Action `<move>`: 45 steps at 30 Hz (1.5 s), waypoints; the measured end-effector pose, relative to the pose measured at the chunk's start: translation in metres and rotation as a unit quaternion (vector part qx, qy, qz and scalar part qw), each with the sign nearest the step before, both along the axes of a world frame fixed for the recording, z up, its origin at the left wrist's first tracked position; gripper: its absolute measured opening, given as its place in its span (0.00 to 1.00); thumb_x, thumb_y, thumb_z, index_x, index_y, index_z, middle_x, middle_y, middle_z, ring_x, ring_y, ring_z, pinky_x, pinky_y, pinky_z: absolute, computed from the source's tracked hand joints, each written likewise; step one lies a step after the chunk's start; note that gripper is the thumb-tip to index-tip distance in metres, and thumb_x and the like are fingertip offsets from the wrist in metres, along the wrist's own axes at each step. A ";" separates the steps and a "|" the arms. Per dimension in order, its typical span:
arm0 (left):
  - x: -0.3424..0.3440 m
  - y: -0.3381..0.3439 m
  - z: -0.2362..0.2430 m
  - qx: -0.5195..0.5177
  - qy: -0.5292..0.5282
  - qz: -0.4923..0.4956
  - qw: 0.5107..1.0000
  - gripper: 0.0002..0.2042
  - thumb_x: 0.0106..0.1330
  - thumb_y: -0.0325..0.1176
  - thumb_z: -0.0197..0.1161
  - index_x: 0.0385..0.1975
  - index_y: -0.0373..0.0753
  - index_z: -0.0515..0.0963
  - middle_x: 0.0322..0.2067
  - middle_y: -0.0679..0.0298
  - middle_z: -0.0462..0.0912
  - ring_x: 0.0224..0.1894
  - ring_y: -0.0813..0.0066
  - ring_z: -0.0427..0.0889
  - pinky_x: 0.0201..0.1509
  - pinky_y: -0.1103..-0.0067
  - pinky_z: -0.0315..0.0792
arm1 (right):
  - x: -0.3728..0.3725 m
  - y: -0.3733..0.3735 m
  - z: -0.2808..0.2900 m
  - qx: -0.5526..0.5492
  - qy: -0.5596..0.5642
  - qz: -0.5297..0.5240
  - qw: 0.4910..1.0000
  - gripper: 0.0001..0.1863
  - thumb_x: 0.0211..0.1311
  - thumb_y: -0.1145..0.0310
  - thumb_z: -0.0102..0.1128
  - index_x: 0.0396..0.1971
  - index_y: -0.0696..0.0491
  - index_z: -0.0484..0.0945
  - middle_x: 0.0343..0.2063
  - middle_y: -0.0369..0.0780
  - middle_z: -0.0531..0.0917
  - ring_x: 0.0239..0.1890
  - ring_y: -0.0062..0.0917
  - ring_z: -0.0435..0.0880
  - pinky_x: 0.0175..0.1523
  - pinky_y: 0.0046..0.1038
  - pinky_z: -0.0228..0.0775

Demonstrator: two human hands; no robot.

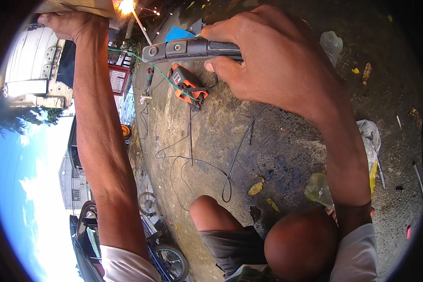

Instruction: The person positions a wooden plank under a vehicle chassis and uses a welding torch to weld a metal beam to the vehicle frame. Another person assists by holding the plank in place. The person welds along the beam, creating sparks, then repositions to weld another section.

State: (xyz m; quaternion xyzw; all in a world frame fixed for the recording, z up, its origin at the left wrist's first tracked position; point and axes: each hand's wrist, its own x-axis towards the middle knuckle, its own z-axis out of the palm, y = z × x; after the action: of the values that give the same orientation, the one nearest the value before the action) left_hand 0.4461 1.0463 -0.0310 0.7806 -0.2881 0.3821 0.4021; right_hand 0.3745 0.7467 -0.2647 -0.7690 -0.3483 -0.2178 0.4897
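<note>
My right hand [272,61] is closed round the black handle of a welding electrode holder [188,49]. A thin pale welding rod [142,28] is clamped in its left end and slants up to the left. At the rod's tip burns a bright orange arc [126,6] that throws sparks. It burns beside the edge of a tan, flat-sided piece [91,6], cut off by the top of the picture. My left hand [75,26] grips that piece from below, its fingers partly hidden.
An orange and black welding machine [189,84] stands on the concrete, near an angle grinder [148,80] and a blue sheet [178,34]. Dark cables [197,160] loop over the ground. A plastic bag [369,134] and a crushed bottle [317,188] lie right. Parked vehicles are left.
</note>
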 end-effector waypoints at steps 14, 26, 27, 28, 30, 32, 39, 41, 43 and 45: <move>-0.018 0.002 -0.037 0.105 0.008 -0.133 0.986 0.33 0.66 0.59 0.61 0.65 0.45 0.71 0.61 0.55 0.77 0.63 0.63 0.75 0.70 0.64 0.70 | 0.005 0.010 -0.005 -0.025 0.004 0.048 0.999 0.15 0.59 0.65 0.67 0.44 0.55 0.85 0.34 0.49 0.86 0.42 0.44 0.86 0.53 0.42 0.77; -0.011 0.005 -0.034 0.065 -0.015 -0.040 0.997 0.32 0.69 0.61 0.52 0.65 0.45 0.71 0.60 0.57 0.78 0.62 0.63 0.77 0.68 0.63 0.73 | -0.001 -0.013 0.043 -0.139 0.128 0.112 0.976 0.11 0.61 0.71 0.57 0.28 0.65 0.81 0.12 0.49 0.77 0.18 0.40 0.83 0.33 0.45 0.79; -0.011 0.005 -0.034 0.062 -0.017 -0.032 0.997 0.32 0.69 0.61 0.52 0.65 0.45 0.71 0.60 0.57 0.78 0.62 0.63 0.77 0.68 0.63 0.74 | -0.002 -0.013 0.043 -0.132 0.128 0.107 0.977 0.11 0.61 0.71 0.57 0.27 0.64 0.81 0.12 0.49 0.77 0.18 0.40 0.83 0.34 0.45 0.79; -0.011 0.004 -0.033 0.058 -0.020 -0.024 0.998 0.32 0.70 0.61 0.51 0.65 0.45 0.71 0.60 0.58 0.78 0.62 0.63 0.77 0.67 0.63 0.74 | -0.002 -0.012 0.043 -0.125 0.128 0.101 0.979 0.11 0.61 0.71 0.57 0.27 0.64 0.80 0.12 0.49 0.77 0.18 0.40 0.83 0.34 0.45 0.79; -0.010 0.004 -0.032 0.051 -0.025 -0.009 0.998 0.32 0.70 0.61 0.50 0.65 0.45 0.71 0.59 0.58 0.78 0.61 0.63 0.78 0.67 0.62 0.74 | 0.006 -0.015 0.025 -0.062 0.056 0.137 0.987 0.11 0.61 0.71 0.57 0.26 0.64 0.80 0.12 0.49 0.77 0.18 0.40 0.83 0.34 0.45 0.79; -0.009 0.004 -0.032 0.044 -0.029 0.007 0.999 0.32 0.71 0.62 0.48 0.65 0.45 0.71 0.59 0.58 0.78 0.61 0.63 0.78 0.66 0.62 0.75 | 0.008 -0.015 0.024 -0.059 0.037 0.140 0.988 0.11 0.60 0.71 0.57 0.26 0.64 0.80 0.12 0.49 0.77 0.18 0.40 0.83 0.34 0.45 0.79; -0.006 0.000 -0.028 0.019 -0.047 0.061 0.997 0.32 0.73 0.62 0.43 0.65 0.45 0.71 0.59 0.59 0.79 0.60 0.63 0.79 0.65 0.61 0.77 | -0.001 -0.005 0.052 -0.157 0.131 0.075 0.976 0.11 0.59 0.71 0.57 0.26 0.64 0.81 0.13 0.51 0.78 0.20 0.41 0.84 0.37 0.46 0.80; -0.006 -0.003 -0.024 0.014 -0.053 0.078 0.995 0.32 0.73 0.63 0.41 0.65 0.45 0.71 0.59 0.60 0.79 0.60 0.63 0.79 0.65 0.61 0.78 | 0.001 -0.006 0.047 -0.125 0.100 0.091 0.983 0.11 0.59 0.70 0.57 0.27 0.63 0.81 0.15 0.52 0.80 0.22 0.42 0.86 0.38 0.46 0.80; -0.008 -0.007 -0.022 0.008 -0.057 0.095 0.994 0.32 0.74 0.63 0.40 0.65 0.45 0.71 0.58 0.60 0.79 0.59 0.63 0.80 0.64 0.61 0.78 | 0.006 -0.011 0.026 -0.030 0.008 0.132 0.991 0.11 0.59 0.70 0.57 0.28 0.63 0.81 0.18 0.53 0.81 0.24 0.43 0.87 0.40 0.46 0.80; -0.011 -0.005 -0.026 -0.003 -0.058 0.112 0.992 0.32 0.74 0.63 0.38 0.65 0.45 0.71 0.58 0.60 0.79 0.59 0.63 0.80 0.64 0.61 0.79 | -0.004 -0.009 0.027 -0.064 0.041 0.086 0.993 0.11 0.59 0.70 0.57 0.30 0.63 0.82 0.20 0.53 0.83 0.27 0.44 0.87 0.41 0.46 0.80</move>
State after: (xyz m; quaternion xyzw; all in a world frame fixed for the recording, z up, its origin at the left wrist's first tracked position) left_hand 0.4351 1.0414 -0.0574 0.7831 -0.2209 0.4705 0.3415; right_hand 0.3705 0.7380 -0.2376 -0.7743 -0.4059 -0.1199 0.4705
